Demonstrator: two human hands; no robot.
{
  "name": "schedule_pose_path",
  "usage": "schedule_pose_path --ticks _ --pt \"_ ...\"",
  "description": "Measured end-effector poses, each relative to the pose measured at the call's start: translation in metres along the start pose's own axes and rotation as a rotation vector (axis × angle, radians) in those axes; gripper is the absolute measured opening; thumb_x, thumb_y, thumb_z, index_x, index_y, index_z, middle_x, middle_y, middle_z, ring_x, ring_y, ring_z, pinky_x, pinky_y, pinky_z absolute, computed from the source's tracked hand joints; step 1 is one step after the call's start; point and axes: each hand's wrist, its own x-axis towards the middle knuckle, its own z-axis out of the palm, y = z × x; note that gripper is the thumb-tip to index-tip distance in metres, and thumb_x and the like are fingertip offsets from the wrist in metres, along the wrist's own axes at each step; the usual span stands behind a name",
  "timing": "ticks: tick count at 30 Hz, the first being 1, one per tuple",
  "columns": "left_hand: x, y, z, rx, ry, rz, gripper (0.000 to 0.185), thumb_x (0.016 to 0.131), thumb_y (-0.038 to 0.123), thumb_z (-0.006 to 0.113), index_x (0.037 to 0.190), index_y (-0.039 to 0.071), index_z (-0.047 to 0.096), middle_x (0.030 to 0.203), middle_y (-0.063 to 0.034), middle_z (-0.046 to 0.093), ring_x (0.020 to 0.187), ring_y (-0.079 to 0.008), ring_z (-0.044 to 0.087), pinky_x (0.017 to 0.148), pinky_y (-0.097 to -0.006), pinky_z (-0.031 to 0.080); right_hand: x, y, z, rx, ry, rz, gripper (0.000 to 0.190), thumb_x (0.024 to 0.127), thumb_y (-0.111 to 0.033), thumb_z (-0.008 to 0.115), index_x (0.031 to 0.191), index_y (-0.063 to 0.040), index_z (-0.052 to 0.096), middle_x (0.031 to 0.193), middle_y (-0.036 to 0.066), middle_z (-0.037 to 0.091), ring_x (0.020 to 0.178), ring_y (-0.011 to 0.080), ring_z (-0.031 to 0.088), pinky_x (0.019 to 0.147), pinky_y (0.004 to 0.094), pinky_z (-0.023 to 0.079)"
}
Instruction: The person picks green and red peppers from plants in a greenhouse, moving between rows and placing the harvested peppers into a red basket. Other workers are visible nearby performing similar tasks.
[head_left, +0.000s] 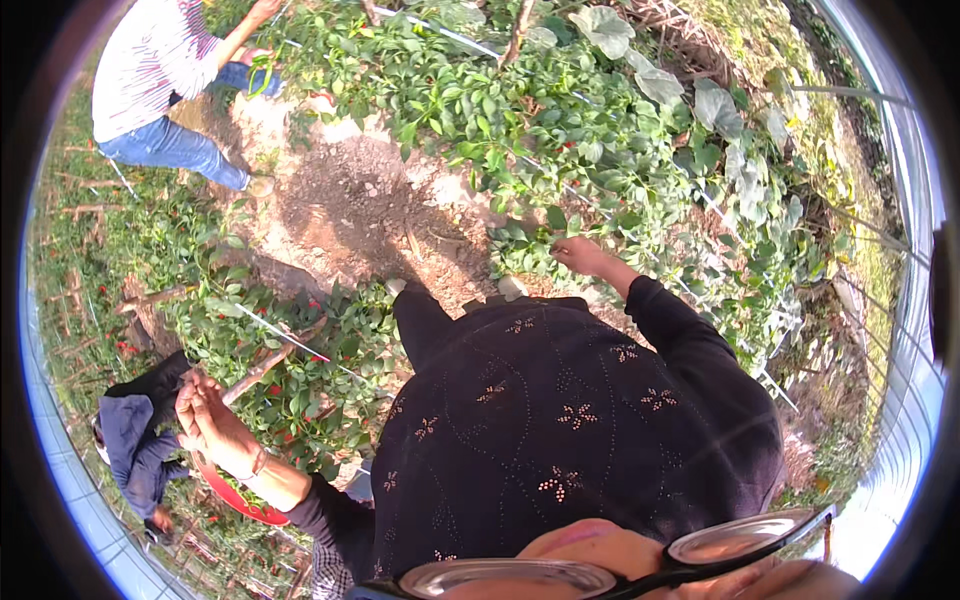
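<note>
My left hand (217, 431) is raised over the row on the left, its fingers bent and bunched together. Whether something small sits between them, I cannot tell. Just beyond the wrist lies a red basin (238, 504), partly hidden by my forearm. Near those fingers slants a wooden stake (262, 369) among pepper plants (304, 390) bearing red peppers. On the other side, my right hand (581, 256) is at the edge of leafy pepper plants (525, 251), fingers curled inward. Its grip is hidden by the angle.
A strip of bare soil (352, 202) runs between the rows. White cords (281, 334) stretch along the plants, with another wooden stake (519, 30) farther off. One co-worker in a striped shirt (146, 71) bends at upper left; another in dark clothes (139, 450) is at lower left.
</note>
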Motion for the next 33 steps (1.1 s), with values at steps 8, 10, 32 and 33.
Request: schedule_pose_path --ticks 8,10,32,33 --pt "-0.148 0.040 0.357 -1.160 -1.498 -0.489 0.029 0.081 0.024 0.066 0.087 -0.004 0.064 0.099 -0.0267 0.060 0.093 -0.0454 0.061 0.074 -0.0481 0.056 -0.239 0.137 0.094 0.175 0.038 0.448 0.023 0.083 -0.020 0.053 0.099 -0.010 0.066 0.098 0.019 0.065 0.094 0.0375 0.061 0.083 0.0449 0.048" --pt "-0.168 0.070 0.394 -1.379 -1.682 -0.672 0.029 0.086 0.020 0.061 0.088 -0.008 0.062 0.102 -0.0310 0.058 0.092 -0.0514 0.059 0.075 -0.0536 0.054 -0.267 0.144 0.108 0.228 0.073 0.467 0.023 0.083 -0.020 0.054 0.099 -0.009 0.066 0.095 0.019 0.066 0.093 0.0372 0.062 0.083 0.0437 0.049" --pt "-0.235 -0.085 0.484 -0.426 -1.707 -0.734 0.024 0.085 0.014 0.060 0.103 -0.002 0.057 0.101 -0.0145 0.059 0.095 -0.0224 0.055 0.085 -0.0354 0.046 -0.328 0.120 0.118 0.623 0.549 0.373 0.029 0.089 -0.027 0.054 0.110 -0.009 0.063 0.103 0.014 0.065 0.098 0.0311 0.061 0.087 0.0384 0.047" --pt "-0.255 -0.114 0.473 -0.087 -1.712 -0.677 0.026 0.084 0.014 0.059 0.104 -0.002 0.056 0.112 -0.0135 0.056 0.094 -0.0206 0.057 0.086 -0.0351 0.045 -0.317 0.109 0.086 0.654 0.487 0.325 0.029 0.089 -0.028 0.055 0.110 -0.009 0.062 0.104 0.014 0.064 0.100 0.0329 0.059 0.089 0.0397 0.045"
